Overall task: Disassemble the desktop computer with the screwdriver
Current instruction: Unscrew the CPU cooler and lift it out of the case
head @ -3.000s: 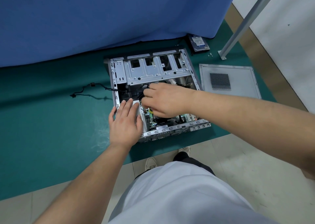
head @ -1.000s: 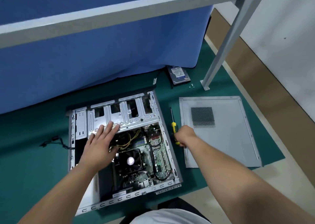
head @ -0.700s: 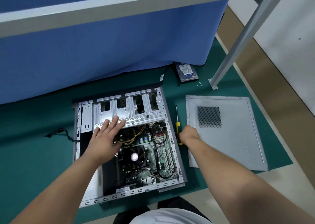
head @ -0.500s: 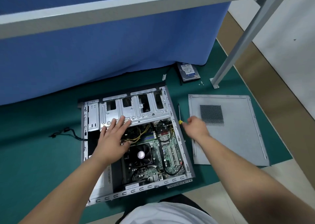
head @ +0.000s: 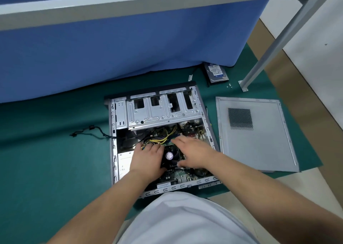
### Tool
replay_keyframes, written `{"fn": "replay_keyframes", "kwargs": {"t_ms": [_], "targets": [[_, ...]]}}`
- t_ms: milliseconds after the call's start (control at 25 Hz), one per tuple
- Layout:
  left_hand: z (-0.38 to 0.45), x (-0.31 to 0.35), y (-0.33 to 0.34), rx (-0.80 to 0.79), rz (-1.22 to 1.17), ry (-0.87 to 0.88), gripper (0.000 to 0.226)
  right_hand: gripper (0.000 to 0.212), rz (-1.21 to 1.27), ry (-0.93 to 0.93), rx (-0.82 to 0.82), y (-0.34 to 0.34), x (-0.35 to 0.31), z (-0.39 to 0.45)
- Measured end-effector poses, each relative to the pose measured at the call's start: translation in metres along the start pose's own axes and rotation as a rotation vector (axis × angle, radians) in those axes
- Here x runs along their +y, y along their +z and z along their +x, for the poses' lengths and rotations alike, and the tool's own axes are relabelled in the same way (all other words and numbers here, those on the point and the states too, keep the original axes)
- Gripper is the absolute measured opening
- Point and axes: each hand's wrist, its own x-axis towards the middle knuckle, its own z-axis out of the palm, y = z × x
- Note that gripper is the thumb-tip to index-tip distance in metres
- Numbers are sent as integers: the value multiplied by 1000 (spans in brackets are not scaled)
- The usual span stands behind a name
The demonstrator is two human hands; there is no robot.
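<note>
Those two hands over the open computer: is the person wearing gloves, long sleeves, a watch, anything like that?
No. The left hand and the right hand are bare: no gloves, rings or watch show. Both forearms are uncovered as far as the picture reaches, so no sleeve is in view. The only clothing visible is a plain white garment at the bottom of the picture.

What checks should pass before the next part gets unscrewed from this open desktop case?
1. Side panel off, lying flat right of the case: ok.
2. Hard drive out, on the mat: ok.
3. Screwdriver in hand: not ok; left hand sits at the yellow cables, right hand lies open over the board, neither holds the tool.
4. Screwdriver located: cannot tell.
5. Cooler fan reachable: ok, visible between the hands.
6. Loose screws kept together: ok.
</note>
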Motion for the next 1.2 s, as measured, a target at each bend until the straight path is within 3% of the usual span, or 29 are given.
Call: {"fn": "replay_keyframes", "kwargs": {"t_ms": [200,520,760,880,1040,1200], "targets": [[5,5,5,-31,97,-66,102,109,41,53,-41,30,0,17],[1,1,7,95,-11,-44,85,97,120,36,21,22,-1,14],[-1,-7,-13,87,-382,1,104,96,112,-20,49,-24,-1,-11],[2,-7,-43,91,-461,49,110,95,116,-63,58,-63,-2,-23],[10,-11,-92,148,-586,86,91,84,131,-114,86,-118,-1,-34],[13,-26,-131,195,-920,9,73,89,260,-120,217,-165,7,-39]]}}
